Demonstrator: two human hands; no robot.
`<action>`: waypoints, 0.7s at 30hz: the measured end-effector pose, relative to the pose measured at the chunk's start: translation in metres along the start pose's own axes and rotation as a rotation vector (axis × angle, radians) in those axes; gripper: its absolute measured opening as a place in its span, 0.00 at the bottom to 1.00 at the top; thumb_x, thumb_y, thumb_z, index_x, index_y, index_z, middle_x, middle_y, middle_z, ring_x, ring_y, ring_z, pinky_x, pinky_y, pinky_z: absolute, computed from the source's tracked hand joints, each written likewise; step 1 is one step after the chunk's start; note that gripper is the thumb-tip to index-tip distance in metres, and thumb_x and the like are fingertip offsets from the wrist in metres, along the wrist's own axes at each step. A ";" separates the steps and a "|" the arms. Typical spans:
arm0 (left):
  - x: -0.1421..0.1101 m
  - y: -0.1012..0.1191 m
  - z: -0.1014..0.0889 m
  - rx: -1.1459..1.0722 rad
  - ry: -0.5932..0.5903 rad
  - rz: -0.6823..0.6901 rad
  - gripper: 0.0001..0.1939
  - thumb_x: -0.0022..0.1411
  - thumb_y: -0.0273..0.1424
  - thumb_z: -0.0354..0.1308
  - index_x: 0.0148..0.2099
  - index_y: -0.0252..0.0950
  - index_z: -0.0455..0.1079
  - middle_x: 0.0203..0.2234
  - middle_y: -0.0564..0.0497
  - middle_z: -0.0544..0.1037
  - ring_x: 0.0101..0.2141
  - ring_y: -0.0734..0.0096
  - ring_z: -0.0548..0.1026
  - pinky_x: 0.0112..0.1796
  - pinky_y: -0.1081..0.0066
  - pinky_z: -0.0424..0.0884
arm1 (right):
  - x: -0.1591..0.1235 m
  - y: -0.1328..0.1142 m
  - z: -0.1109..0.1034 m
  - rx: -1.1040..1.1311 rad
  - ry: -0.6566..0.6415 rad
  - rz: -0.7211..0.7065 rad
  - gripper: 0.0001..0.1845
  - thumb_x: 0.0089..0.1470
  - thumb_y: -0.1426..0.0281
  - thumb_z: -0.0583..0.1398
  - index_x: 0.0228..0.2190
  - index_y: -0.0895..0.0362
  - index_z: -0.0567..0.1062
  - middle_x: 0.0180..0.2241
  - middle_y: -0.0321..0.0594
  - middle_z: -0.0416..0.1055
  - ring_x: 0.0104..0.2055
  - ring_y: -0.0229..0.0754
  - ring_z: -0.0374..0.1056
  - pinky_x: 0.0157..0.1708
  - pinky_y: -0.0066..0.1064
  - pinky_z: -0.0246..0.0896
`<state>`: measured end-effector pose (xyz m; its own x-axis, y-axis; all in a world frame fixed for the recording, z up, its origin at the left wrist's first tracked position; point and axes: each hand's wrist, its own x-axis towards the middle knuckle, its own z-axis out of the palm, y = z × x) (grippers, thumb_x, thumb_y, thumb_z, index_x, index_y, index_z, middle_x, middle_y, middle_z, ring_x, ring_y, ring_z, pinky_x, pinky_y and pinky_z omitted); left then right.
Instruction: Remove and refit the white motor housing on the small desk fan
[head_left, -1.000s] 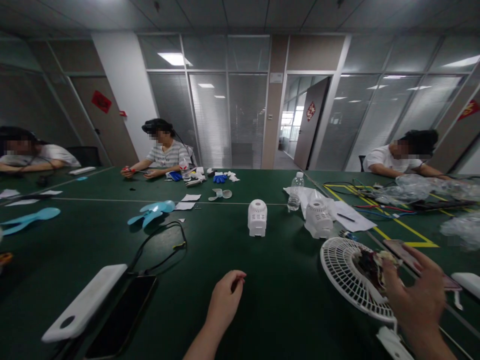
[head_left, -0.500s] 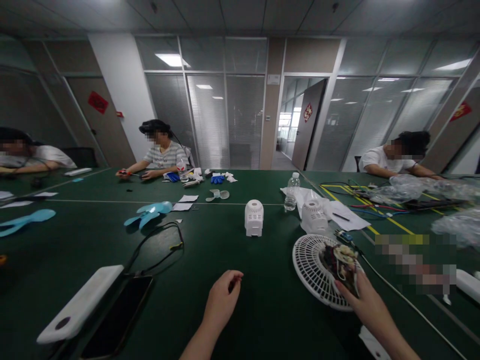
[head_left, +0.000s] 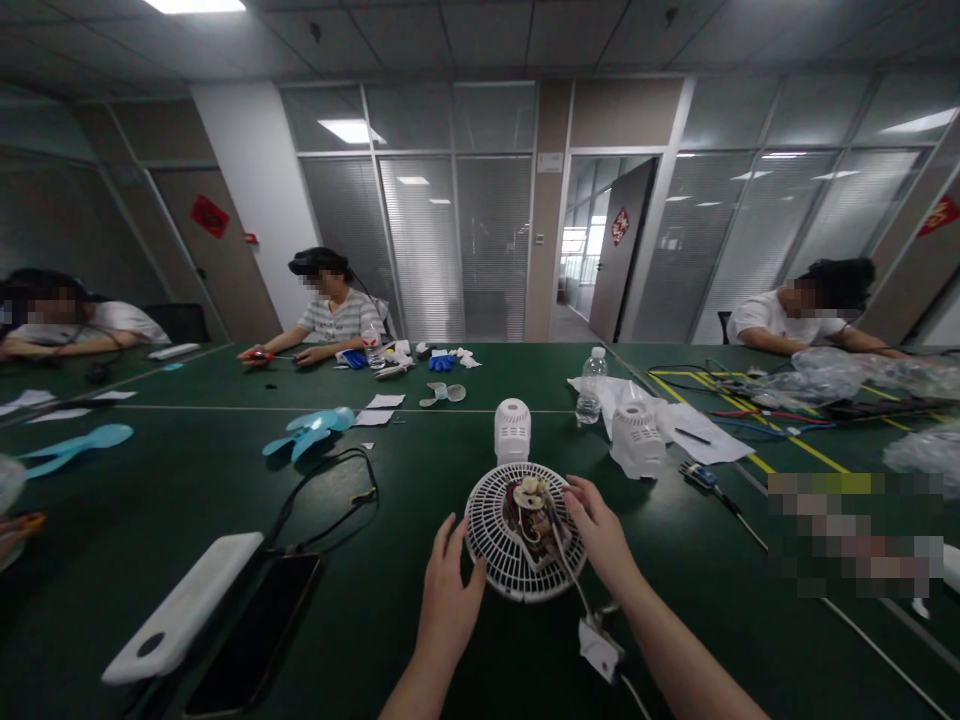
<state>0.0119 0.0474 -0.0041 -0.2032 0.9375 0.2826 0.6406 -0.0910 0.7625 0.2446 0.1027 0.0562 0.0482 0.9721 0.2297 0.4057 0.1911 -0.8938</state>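
A round white fan grille (head_left: pixel 491 545) lies in front of me, with an exposed motor and wiring (head_left: pixel 534 510) at its centre. My right hand (head_left: pixel 600 535) grips its right rim, fingertips close to the motor. My left hand (head_left: pixel 454 590) is open at the left rim, fingers apart; I cannot tell if it touches. From the motor a pale cord runs down to a small white piece (head_left: pixel 598 648) near my right forearm. Just behind the grille stands a white vented motor housing (head_left: pixel 513 432). A similar white housing (head_left: pixel 636 440) sits to the right.
On the left are a white power bank (head_left: pixel 184 605), a black phone (head_left: pixel 255 635), a black cable and blue fan blades (head_left: pixel 311 432). A water bottle (head_left: pixel 592 386), papers and a plug (head_left: pixel 699 475) are on the right. Several people sit around the green table.
My right hand has brought the grille with its motor from the right to the middle and shifted to the rim. My left hand has opened beside it. The view has shifted slightly.
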 end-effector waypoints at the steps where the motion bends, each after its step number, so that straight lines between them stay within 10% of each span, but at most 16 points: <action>1: 0.001 0.001 -0.001 -0.003 -0.014 -0.009 0.28 0.59 0.32 0.52 0.63 0.43 0.59 0.63 0.47 0.58 0.61 0.55 0.59 0.60 0.54 0.56 | 0.013 -0.002 0.004 -0.014 0.017 -0.002 0.26 0.56 0.54 0.52 0.52 0.53 0.66 0.48 0.45 0.73 0.50 0.47 0.70 0.51 0.40 0.63; 14: 0.006 0.011 -0.008 0.025 -0.086 0.007 0.28 0.57 0.29 0.52 0.61 0.42 0.62 0.61 0.48 0.63 0.60 0.60 0.60 0.61 0.58 0.51 | 0.146 -0.023 0.073 -0.292 -0.019 0.056 0.55 0.43 0.50 0.64 0.62 0.62 0.48 0.60 0.62 0.54 0.58 0.57 0.60 0.55 0.45 0.54; 21: 0.006 0.013 -0.011 0.018 -0.090 -0.019 0.27 0.57 0.30 0.53 0.60 0.43 0.63 0.61 0.48 0.63 0.61 0.60 0.59 0.62 0.57 0.50 | 0.142 -0.018 0.081 -0.337 0.009 0.049 0.30 0.56 0.58 0.59 0.56 0.57 0.62 0.55 0.48 0.62 0.53 0.50 0.63 0.52 0.48 0.58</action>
<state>0.0109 0.0482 0.0146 -0.1487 0.9655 0.2139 0.6502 -0.0675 0.7567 0.1707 0.2485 0.0735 0.0827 0.9774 0.1946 0.6813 0.0870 -0.7268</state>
